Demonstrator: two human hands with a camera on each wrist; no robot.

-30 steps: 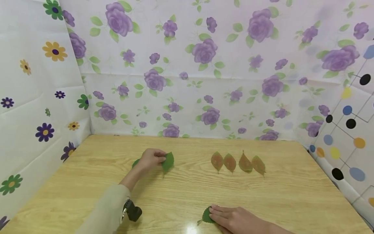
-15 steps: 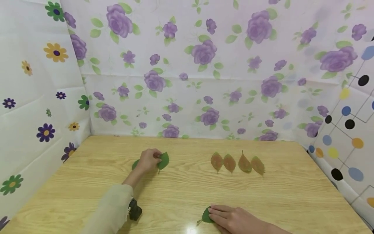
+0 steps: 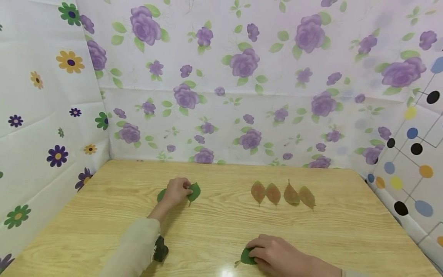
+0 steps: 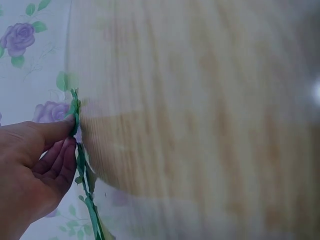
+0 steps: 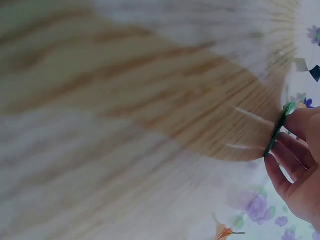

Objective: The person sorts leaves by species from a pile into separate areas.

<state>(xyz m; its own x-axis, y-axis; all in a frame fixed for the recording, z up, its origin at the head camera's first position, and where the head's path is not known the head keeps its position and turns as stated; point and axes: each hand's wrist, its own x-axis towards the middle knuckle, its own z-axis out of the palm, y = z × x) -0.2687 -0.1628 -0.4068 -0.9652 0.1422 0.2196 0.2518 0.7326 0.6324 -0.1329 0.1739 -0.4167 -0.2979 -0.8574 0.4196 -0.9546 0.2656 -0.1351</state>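
Note:
My left hand [image 3: 177, 191] is at the far left part of the table, pinching a green leaf [image 3: 194, 192] by its left edge against the wood. Another green leaf [image 3: 161, 195] shows partly from behind that hand. In the left wrist view, green leaves [image 4: 81, 162] appear edge-on in a line by my thumb and curled fingers. Near the front, my right hand [image 3: 277, 254] holds a green leaf [image 3: 247, 257] with bent, arched fingers; its stem points lower left. The right wrist view shows this leaf [image 5: 278, 131] edge-on between thumb and fingers.
Several reddish-brown leaves [image 3: 273, 193] lie in a row at the back right of the wooden table [image 3: 214, 223]. Flowered cloth [image 3: 221, 115] hangs behind and at the sides. A black wrist camera [image 3: 160, 250] sits on my left wrist.
My left hand has brought its leaf a little leftward and down to the table, closer to the other green leaf. My right fingers, flat on their leaf before, have arched and bent around it.

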